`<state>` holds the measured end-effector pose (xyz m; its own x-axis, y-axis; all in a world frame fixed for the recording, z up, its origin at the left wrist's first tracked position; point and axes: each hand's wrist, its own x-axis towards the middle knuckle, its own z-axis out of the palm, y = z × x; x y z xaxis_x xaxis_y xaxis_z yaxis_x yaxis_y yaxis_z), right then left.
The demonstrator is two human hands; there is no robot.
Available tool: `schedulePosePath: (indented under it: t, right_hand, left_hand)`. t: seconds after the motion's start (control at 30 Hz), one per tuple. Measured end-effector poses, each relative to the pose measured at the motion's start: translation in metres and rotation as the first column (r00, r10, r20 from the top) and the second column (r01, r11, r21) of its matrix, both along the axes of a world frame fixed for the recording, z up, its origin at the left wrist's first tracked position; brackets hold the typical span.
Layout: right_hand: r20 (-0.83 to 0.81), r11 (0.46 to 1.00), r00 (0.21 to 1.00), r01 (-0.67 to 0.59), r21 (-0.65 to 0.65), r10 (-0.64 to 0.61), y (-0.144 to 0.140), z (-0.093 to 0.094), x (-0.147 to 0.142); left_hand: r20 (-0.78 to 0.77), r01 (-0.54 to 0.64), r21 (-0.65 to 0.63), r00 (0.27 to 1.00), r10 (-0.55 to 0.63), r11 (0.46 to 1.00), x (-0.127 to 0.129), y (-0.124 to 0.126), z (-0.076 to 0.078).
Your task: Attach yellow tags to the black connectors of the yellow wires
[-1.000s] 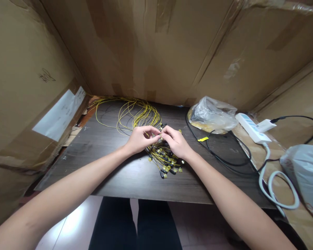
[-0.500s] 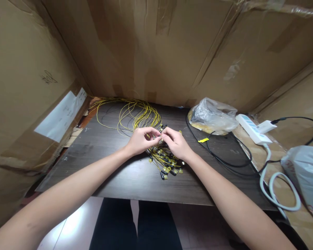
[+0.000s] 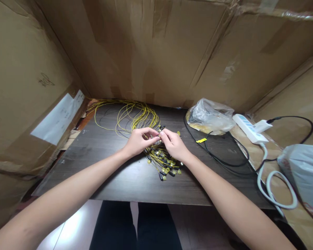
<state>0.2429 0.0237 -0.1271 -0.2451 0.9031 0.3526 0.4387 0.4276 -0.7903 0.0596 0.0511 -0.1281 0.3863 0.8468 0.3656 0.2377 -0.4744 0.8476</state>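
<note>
Both hands meet over a bunch of thin yellow cables. My left hand (image 3: 138,142) pinches a small cable connector between thumb and forefinger, the piece mostly hidden by the fingertips. From the right, my right hand (image 3: 175,145) closes thumb and fingers on the same spot, its fingertips touching those of the left. A dark connector end (image 3: 162,128) shows just above the fingertips. Below the hands lie several black cable connectors with clear yellow caps (image 3: 166,170). The yellow cables (image 3: 146,116) loop away behind the hands to the back left.
The dark wooden table (image 3: 114,184) stands against cardboard walls (image 3: 135,52). At the back right lie a clear plastic bag (image 3: 211,116) and a black cable (image 3: 224,163) with a yellow tag. Further right are a white power strip (image 3: 250,130) and a pale plastic bag (image 3: 302,170).
The right hand has turned slightly, its thumb now lying more along the top of the pinch. The whole view has shifted a little; the left hand keeps its pinch.
</note>
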Motion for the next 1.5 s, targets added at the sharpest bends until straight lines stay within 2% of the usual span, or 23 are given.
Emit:
schedulePosePath:
  t: [0.3, 0.57, 1.2, 1.5]
  right_hand:
    - [-0.02, 1.0, 0.999, -0.025, 0.016, 0.025, -0.0016, 0.0017, -0.001]
    - [0.016, 1.0, 1.0, -0.016, -0.022, 0.016, 0.0, 0.0002, 0.0015]
    - [0.024, 0.998, 0.999, -0.031, -0.064, 0.032, -0.0003, 0.0024, 0.0037]
    - [-0.023, 0.999, 1.0, -0.021, -0.041, 0.02, -0.0011, 0.0055, 0.0041]
  left_hand:
    - [0.039, -0.008, -0.027, 0.999, 0.009, 1.0, -0.0009, -0.0001, 0.0002]
    - [-0.009, 0.012, 0.059, 1.0, -0.011, 0.998, 0.0009, -0.0041, 0.0022]
    - [-0.006, 0.017, 0.056, 1.0, -0.017, 0.998, -0.0002, -0.0022, 0.0009]
    - [-0.008, 0.045, 0.027, 0.999, -0.044, 0.999, -0.0001, -0.0021, 0.0025]
